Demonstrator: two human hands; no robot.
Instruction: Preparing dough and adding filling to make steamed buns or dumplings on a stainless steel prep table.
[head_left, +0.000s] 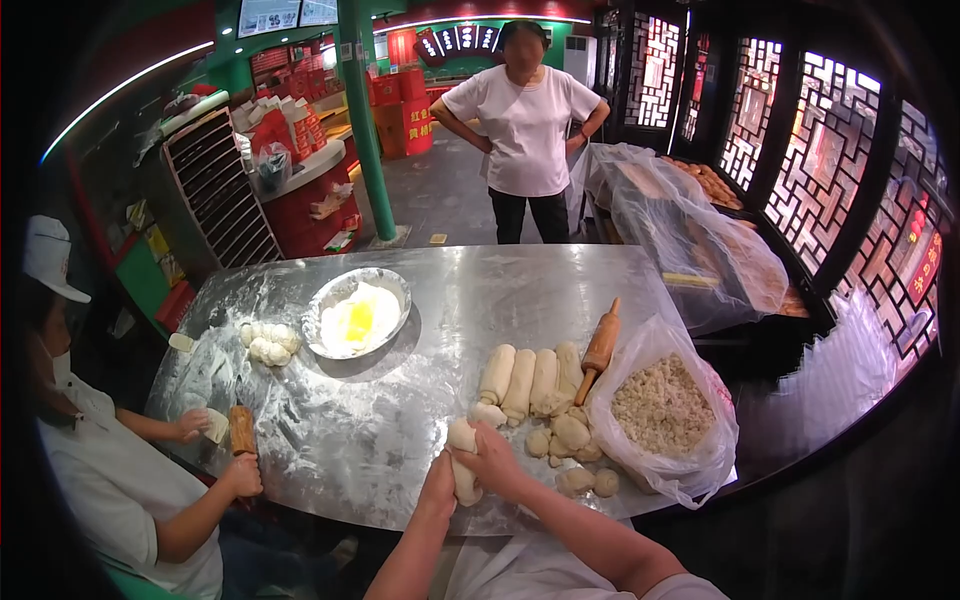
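Both my hands grip one roll of pale dough (465, 480) at the near side of the steel table (375, 457). My left hand (441, 480) is around its lower left side, and my right hand (491, 457) closes on it from the right. A small dough piece (487, 414) lies just beyond my fingers. Several dough logs (521, 382) lie side by side farther back, with small dough lumps (570, 433) to their right. A wooden rolling pin (601, 345) slants beside the logs. At the right, an open plastic bag holds a crumbly beige filling (664, 405).
At the left, a co-worker holds a rolling pin (242, 431) and a flattened dough piece (216, 426). A metal bowl of flour (360, 313) and dough balls (270, 343) stand on the floured table. Another person (529, 127) stands beyond it, near plastic-covered trays (675, 217).
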